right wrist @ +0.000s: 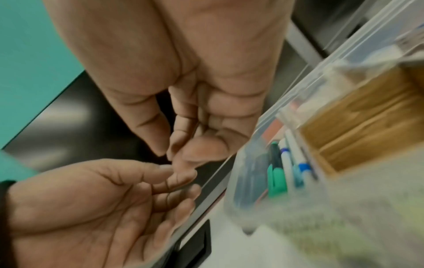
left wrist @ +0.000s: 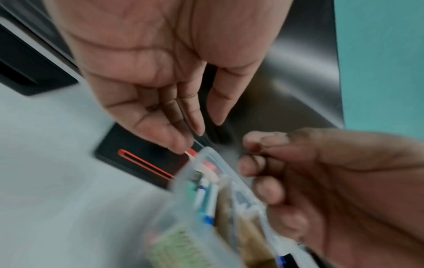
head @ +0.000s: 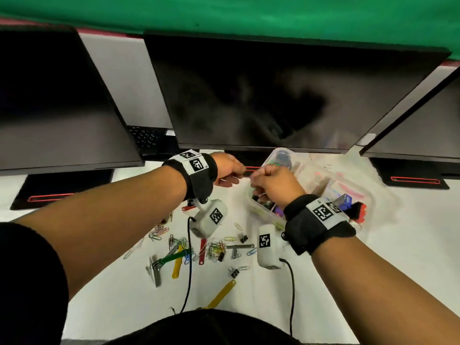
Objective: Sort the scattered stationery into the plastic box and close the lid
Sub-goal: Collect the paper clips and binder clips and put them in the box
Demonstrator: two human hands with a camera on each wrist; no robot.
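Observation:
A clear plastic box [head: 280,151] stands on the white table under the middle monitor, with its lid [head: 348,192] lying open to the right. Markers [right wrist: 277,177] and a brown compartment [right wrist: 367,116] show inside it. My left hand [head: 230,170] and right hand [head: 271,180] meet above the box's left end. The left hand [left wrist: 201,127] has relaxed, nearly straight fingers, and a thin pale strip lies along them. The right hand [right wrist: 183,145] has its fingers curled; nothing shows in them. Paper clips [head: 216,247], binder clips [head: 234,272] and a yellow fastener [head: 221,293] lie scattered in front.
Three dark monitors [head: 273,95] stand along the back, their black bases [head: 413,180] on the table. A keyboard [head: 146,138] sits behind the left one. Cables [head: 189,270] hang from the wrist cameras over the clips. Red and blue items [head: 358,210] lie by the lid.

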